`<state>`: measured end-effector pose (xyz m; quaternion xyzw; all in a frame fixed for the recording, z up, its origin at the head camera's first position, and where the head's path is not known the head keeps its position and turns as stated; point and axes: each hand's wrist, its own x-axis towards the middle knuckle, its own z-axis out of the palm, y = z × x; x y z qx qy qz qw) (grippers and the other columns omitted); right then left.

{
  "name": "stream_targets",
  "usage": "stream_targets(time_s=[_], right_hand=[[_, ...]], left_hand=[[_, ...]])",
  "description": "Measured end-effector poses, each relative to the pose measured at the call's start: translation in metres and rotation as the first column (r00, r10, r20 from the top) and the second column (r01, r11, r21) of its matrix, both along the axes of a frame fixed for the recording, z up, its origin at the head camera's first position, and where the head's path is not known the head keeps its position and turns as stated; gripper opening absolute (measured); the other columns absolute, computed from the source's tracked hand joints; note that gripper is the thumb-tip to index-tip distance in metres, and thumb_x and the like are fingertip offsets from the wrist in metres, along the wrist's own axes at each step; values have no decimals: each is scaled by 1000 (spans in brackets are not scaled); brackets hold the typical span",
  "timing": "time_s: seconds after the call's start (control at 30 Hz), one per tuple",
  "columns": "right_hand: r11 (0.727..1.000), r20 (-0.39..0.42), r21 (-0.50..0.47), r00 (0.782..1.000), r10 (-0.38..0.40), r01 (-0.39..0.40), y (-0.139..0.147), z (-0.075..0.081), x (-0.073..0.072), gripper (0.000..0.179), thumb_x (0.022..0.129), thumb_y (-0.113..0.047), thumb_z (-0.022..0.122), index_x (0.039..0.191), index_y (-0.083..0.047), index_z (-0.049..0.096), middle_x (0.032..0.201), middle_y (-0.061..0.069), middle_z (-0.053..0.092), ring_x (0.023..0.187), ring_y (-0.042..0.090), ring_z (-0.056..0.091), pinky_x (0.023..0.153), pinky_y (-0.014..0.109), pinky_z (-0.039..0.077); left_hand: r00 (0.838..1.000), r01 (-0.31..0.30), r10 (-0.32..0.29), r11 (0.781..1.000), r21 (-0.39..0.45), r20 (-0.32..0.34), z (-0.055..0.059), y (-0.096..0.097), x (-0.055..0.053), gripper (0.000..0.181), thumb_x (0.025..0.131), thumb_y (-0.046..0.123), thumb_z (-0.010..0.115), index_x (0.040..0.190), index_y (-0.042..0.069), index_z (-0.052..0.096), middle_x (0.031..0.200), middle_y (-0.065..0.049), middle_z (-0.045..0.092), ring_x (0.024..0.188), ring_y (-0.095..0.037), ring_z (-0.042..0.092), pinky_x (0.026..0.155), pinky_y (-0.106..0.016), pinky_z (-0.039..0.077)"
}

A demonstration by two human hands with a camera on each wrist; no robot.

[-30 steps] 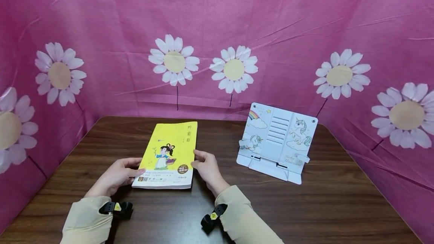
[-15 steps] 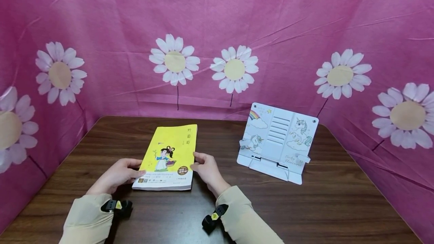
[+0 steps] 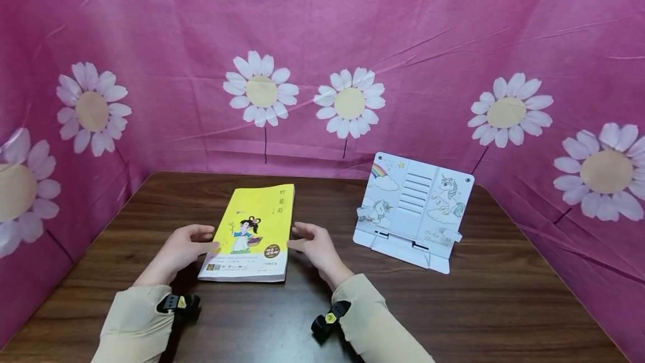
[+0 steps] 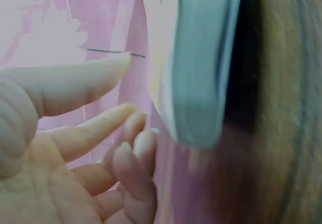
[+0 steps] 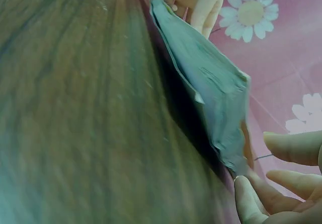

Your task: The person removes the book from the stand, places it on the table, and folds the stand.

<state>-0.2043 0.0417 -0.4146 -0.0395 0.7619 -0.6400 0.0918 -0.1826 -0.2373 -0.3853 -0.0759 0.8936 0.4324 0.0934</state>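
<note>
A yellow paperback book with a white band along its bottom lies on the table, a cartoon figure on its cover. At its left edge is my left hand; in the left wrist view the thumb is extended and the other fingers bend loosely, apart from the page block. My right hand is beside the book's right edge. In the right wrist view its thumb stands off the cover, while one fingertip is at the book's corner, perhaps touching. Neither hand grips it.
Right of the book stands a white unicorn-print book stand, tilted back, with clips and a bottom ledge. The dark wooden table ends at a pink flowered cloth behind and at the sides.
Both hands have loosened from the book's sides, the left lifting slightly and the right shifting outward. The book's far end dropped a little earlier and it now lies still. The stand stays put.
</note>
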Motion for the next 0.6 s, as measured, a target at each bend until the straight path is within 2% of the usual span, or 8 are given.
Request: stream_targets(time_s=[0.13,0.23,0.43,0.6], right_hand=[[999,-3,-15,1000,-28,28,9,7,0,50,87,-7,70,134,5,57,119,21,69,107,24,66,90,37,55],[999,-8,-40,999,-35,35,17,13,1,48,89,-9,69,133,5,58,118,22,70,102,20,68,91,36,55],[994,-32,-89,998,-58,55,29,21,3,43,91,-7,67,132,4,60,119,26,68,101,19,70,92,41,56],[991,-86,-109,993,-85,75,37,26,6,39,90,-7,68,128,3,63,117,27,68,100,22,70,92,44,56]], left_hand=[[999,-2,2,1000,2,-44,8,9,1,52,93,23,68,132,-8,53,128,-28,58,116,-40,54,86,-43,50],[997,-1,2,1000,8,-83,14,17,3,50,94,24,67,132,-6,54,127,-27,59,116,-39,55,92,-48,48],[985,-24,33,998,52,-171,20,33,4,50,96,27,64,136,-2,52,123,-23,62,102,-29,55,76,-30,46],[977,-30,55,992,124,-206,23,46,6,48,98,25,62,137,1,51,125,-23,60,98,-26,52,71,-28,54]])
